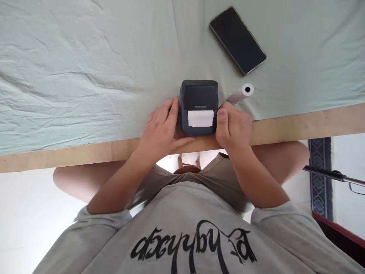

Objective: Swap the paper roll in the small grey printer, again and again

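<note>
A small dark receipt printer [199, 93] sits at the table's front edge, with a short piece of white paper [200, 118] sticking out of its slot. My left hand [159, 131] is against the printer's left side, fingers stretched along it and thumb reaching past its front. On the opposite side, my right hand [234, 125] grips the printer's right edge with fingers curled and thumb pressed near the front corner. Just behind the right hand lies a white paper roll [238, 95] with a dark core, its near end partly hidden by that hand.
A black smartphone [238, 41] lies at an angle behind the paper roll. Pale green cloth [85, 68] covers the table, leaving a bare wooden edge [299, 121] along the front. At the right, a dark rod [325, 173] stands out beyond my leg.
</note>
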Demonstrator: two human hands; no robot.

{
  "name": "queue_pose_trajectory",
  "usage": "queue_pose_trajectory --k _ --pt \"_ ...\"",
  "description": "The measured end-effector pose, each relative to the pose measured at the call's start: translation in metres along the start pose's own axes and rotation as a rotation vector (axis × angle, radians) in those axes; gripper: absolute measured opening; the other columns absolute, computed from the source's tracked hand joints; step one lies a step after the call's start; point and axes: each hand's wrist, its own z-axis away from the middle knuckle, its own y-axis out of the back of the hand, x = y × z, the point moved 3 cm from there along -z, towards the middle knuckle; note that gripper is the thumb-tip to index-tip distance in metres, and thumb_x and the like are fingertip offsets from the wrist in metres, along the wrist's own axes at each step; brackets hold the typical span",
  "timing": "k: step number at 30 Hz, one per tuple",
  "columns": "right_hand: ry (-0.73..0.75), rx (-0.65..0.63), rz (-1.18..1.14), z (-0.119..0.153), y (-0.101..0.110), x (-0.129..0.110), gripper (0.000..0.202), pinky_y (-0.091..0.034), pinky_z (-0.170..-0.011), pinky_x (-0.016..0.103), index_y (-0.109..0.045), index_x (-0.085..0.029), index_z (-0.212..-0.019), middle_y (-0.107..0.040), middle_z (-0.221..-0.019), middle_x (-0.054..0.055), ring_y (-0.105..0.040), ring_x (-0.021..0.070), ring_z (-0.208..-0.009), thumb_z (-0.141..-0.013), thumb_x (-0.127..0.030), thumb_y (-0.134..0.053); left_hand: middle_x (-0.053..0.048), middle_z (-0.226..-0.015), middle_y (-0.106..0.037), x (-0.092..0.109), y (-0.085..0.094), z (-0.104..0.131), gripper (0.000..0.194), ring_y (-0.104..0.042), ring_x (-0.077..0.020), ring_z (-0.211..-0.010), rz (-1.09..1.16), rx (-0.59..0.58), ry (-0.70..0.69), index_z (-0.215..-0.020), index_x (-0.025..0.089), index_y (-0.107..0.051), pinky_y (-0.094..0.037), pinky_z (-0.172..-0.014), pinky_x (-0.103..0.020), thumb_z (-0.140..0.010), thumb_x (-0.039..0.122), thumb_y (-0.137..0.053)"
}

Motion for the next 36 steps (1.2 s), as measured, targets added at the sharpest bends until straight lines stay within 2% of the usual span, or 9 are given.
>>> queue_pose_trajectory --k 6,12,15,23,27,31,36 --pt "0.021 -0.075 0.031 -0.002 -0.002 -0.002 0.075 -0.013 -0.062 0.034 -0.041 -0.022 -0.073 -0.042 -0.063 0.002 -0.023 0.0128 -0.055 -0.095 -0.074 0.009 -0.029 -0.154 -0.048 0.007 -0.001 -0.001 0.107 -0.049 -0.0446 -0.142 -0.039 0.031 0.027 -0.158 0.007 -0.032 -0.041 -0.116 -0.054 -0.081 0.063 -0.081" --pt "0.098 -0.142 -0.055 0.002 -0.001 -0.001 0.070 -0.015 -0.058 0.034 -0.026 -0.024 -0.068 -0.034 -0.054 0.000 -0.024 0.0134 -0.053 -0.090 -0.082 0.007 -0.028 -0.146 -0.054 0.001 -0.003 0.016 0.109 -0.055 -0.0433 -0.135 -0.014 0.091 -0.033 -0.158 0.009 -0.031 -0.047 -0.111 -0.055 -0.080 0.068 -0.079" --pt "0.098 -0.168 -0.064 0.004 -0.002 0.000 0.070 -0.016 -0.058 0.033 -0.025 -0.023 -0.065 -0.033 -0.052 0.000 -0.024 0.0129 -0.053 -0.092 -0.080 0.005 -0.027 -0.145 -0.055 -0.001 -0.004 0.024 0.110 -0.058 -0.0426 -0.131 -0.028 0.121 -0.040 -0.159 0.011 -0.032 -0.048 -0.109 -0.055 -0.079 0.071 -0.077" --pt "0.023 -0.139 0.000 0.002 0.001 -0.003 0.071 -0.015 -0.059 0.033 -0.030 -0.022 -0.063 -0.037 -0.052 0.001 -0.023 0.0125 -0.054 -0.095 -0.077 0.001 -0.031 -0.152 -0.049 0.001 -0.003 0.027 0.112 -0.055 -0.0432 -0.136 -0.044 0.115 -0.053 -0.160 0.006 -0.029 -0.046 -0.112 -0.054 -0.083 0.077 -0.069" --pt "-0.011 -0.131 0.078 0.001 -0.001 -0.006 0.072 -0.015 -0.059 0.033 -0.034 -0.022 -0.065 -0.043 -0.057 0.002 -0.022 0.0124 -0.055 -0.095 -0.075 0.005 -0.029 -0.150 -0.052 -0.002 -0.003 0.028 0.111 -0.056 -0.0428 -0.135 -0.023 0.140 -0.048 -0.160 0.009 -0.033 -0.047 -0.110 -0.052 -0.081 0.077 -0.071" --pt "0.031 -0.161 0.112 0.001 -0.003 -0.006 0.075 -0.013 -0.058 0.033 -0.040 -0.021 -0.069 -0.046 -0.060 0.002 -0.025 0.0124 -0.055 -0.096 -0.074 0.006 -0.027 -0.149 -0.055 -0.003 -0.003 0.027 0.112 -0.059 -0.0417 -0.132 0.001 0.161 -0.059 -0.160 0.010 -0.033 -0.048 -0.109 -0.050 -0.080 0.078 -0.072" --pt "0.091 -0.182 0.141 0.003 -0.005 -0.005 0.080 -0.014 -0.057 0.033 -0.046 -0.021 -0.073 -0.049 -0.061 0.004 -0.031 0.0132 -0.054 -0.092 -0.078 0.007 -0.020 -0.152 -0.054 -0.004 0.000 0.025 0.108 -0.058 -0.0406 -0.135 0.017 0.135 0.013 -0.160 0.022 -0.038 -0.047 -0.110 -0.051 -0.077 0.081 -0.071"
